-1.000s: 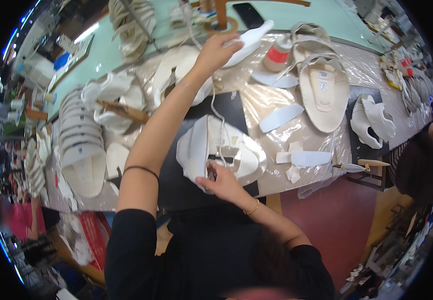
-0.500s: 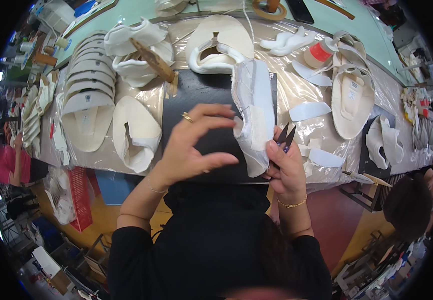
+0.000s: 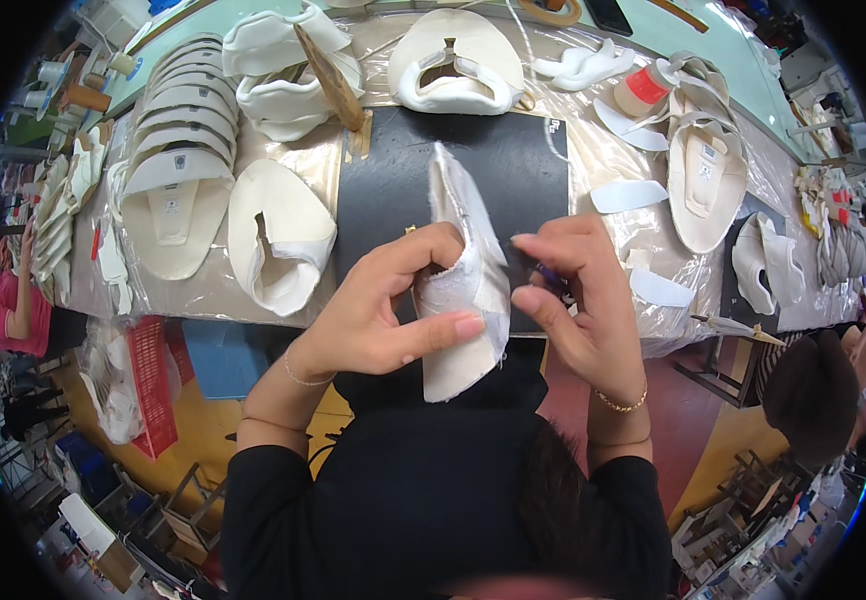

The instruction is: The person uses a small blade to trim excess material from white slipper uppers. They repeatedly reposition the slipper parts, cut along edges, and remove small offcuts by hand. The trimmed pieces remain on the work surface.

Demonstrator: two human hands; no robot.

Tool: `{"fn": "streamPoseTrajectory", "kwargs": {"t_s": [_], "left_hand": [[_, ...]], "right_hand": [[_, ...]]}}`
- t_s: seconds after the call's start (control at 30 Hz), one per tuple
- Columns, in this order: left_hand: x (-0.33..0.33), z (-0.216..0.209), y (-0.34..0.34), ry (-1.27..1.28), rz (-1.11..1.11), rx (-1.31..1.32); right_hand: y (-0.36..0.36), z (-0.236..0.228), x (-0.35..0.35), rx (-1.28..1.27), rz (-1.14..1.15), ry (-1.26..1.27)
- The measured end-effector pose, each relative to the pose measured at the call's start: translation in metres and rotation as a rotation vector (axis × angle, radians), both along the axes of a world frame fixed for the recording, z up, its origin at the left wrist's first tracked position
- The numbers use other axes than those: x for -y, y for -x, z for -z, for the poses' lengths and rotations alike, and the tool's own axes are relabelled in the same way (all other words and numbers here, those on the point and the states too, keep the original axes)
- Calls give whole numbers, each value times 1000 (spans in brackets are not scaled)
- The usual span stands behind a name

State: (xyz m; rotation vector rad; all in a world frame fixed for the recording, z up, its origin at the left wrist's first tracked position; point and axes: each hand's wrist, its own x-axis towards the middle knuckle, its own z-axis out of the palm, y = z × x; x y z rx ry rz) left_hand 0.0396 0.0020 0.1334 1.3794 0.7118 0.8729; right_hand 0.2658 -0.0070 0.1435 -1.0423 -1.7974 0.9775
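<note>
The left hand [image 3: 378,315] is closed around a white, folded fabric shoe upper [image 3: 461,285], thumb laid across its lower front and fingers curled behind its left edge, holding it upright above the near edge of a black rectangular work mat [image 3: 393,170]. The right hand [image 3: 578,300] presses against the upper's right side with its fingers bent inward; a small dark tool shows between those fingers, though what it is cannot be told. Both wrists wear thin bracelets. The mat lies on a table covered in clear plastic sheeting [image 3: 593,140]. Left of the mat rests a cream, open shoe upper [image 3: 278,235], and further left a fanned stack of off-white insoles [image 3: 168,160]. Beyond the mat sits a white moulded upper [image 3: 453,60]. To the right lies a beige strapped sandal [image 3: 703,180], with loose white strips [image 3: 628,195] between it and the mat
</note>
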Motion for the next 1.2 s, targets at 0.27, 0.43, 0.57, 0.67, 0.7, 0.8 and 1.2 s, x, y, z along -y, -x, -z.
{"fn": "streamPoseTrajectory", "kwargs": {"t_s": [0.27,0.43,0.57,0.67,0.7,0.8,1.2], "left_hand": [[2,-2,10,272,232,267],[0,-8,4,307,253,218],[4,-13,-4,380,208,142],[0,-9,-6,264,150,155],[-1,-7,-6,276,110,130],[-4,-3,-8,65,-29,-12],[-14,-11,-3,-260,-51,-330]], "right_hand": [[2,-19,-4,69,-162,-36],[3,-21,-1,103,-101,-90],[5,-19,2,78,-4,-111],[4,-15,1,-69,88,-94],[4,-13,0,-133,127,-95],[10,-5,-3,-243,98,68],[10,-9,-4,302,-39,-246]]}}
